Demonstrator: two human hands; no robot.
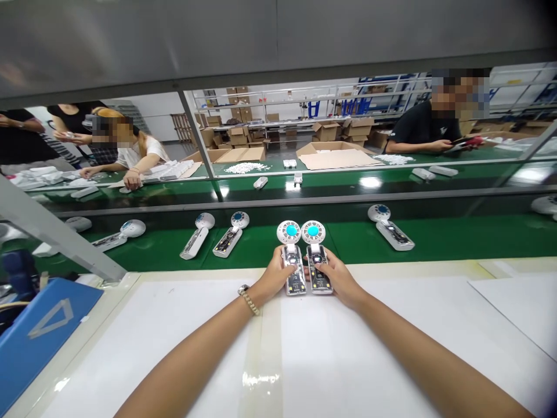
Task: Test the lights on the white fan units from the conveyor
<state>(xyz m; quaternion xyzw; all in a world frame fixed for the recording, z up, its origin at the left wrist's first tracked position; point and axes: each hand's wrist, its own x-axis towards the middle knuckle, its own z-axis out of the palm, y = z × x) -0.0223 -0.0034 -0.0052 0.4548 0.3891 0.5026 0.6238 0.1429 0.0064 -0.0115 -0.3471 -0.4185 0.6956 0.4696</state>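
Observation:
Side by side over the front edge of the green belt, I hold two white handheld fans with round heads and clear-fronted handles. My left hand [277, 274] is wrapped round the left handheld fan [296, 281], its thumb resting on the handle front. Around the right handheld fan [321, 278] closes my right hand [340, 277], thumb likewise on the front. Both fan heads, with turquoise centres, point away from me and nearly touch. Circuit boards show through the handles. The fingers behind the handles are mostly hidden.
More fans lie on the green belt [265, 255], among them one at right [395, 234] and one at left [228, 241]. A white worktop [183, 331] is before me, a blue folder [47, 342] at left. Co-workers sit beyond a metal post [195, 133]. A shelf [278, 40] overhangs.

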